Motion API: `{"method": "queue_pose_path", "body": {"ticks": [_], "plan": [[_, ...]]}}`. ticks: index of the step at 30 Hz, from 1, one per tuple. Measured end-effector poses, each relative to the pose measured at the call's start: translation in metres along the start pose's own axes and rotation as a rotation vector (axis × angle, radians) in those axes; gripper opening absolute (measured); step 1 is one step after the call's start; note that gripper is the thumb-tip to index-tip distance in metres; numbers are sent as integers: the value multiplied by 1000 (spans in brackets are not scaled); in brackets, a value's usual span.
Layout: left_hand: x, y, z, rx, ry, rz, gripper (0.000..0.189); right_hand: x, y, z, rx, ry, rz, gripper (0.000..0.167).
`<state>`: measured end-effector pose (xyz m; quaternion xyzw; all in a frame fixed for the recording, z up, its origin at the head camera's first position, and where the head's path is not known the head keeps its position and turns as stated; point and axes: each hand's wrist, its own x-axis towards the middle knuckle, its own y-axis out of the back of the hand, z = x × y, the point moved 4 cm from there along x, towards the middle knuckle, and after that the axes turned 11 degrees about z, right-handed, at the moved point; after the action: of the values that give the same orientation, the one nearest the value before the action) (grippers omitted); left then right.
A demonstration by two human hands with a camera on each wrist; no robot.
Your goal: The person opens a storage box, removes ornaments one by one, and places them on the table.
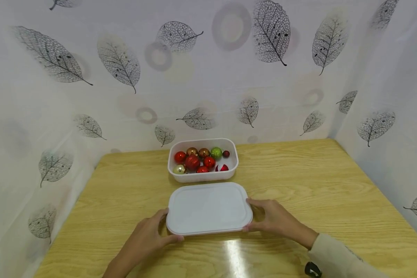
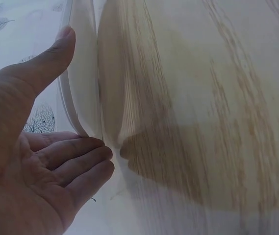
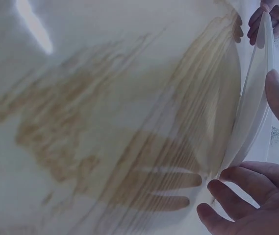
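Note:
A white rectangular lid (image 1: 209, 208) with rounded corners is held low over the wooden table, nearest the person; whether it touches the wood is unclear. My left hand (image 1: 145, 235) grips its left end, thumb at the front edge and fingers at the side. The right hand (image 1: 277, 218) holds the opposite end the same way, thumb and fingers spread around the corner. In the left wrist view, the fingertips (image 2: 100, 147) meet the lid's edge (image 2: 83, 73). Behind the lid stands an open white box (image 1: 201, 177) with several Christmas baubles (image 1: 192, 162) in red, gold and green.
The glossy wooden table (image 1: 299, 177) reflects the hands and a bright light. A white leaf-patterned cloth (image 1: 208, 77) hangs behind the table and along both sides. A dark object (image 1: 312, 269) shows by the right sleeve (image 1: 337, 255).

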<state>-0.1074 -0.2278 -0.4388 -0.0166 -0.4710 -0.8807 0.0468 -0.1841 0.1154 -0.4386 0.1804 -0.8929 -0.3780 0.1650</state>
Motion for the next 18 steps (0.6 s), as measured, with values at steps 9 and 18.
{"method": "queue_pose_path", "body": {"ticks": [9, 18], "plan": [[2, 0, 2, 47, 10, -5, 107, 3, -4, 4, -8, 13, 5, 95], [2, -4, 2, 106, 26, -51, 110, 2, -8, 1, -135, 57, 0, 98]]}}
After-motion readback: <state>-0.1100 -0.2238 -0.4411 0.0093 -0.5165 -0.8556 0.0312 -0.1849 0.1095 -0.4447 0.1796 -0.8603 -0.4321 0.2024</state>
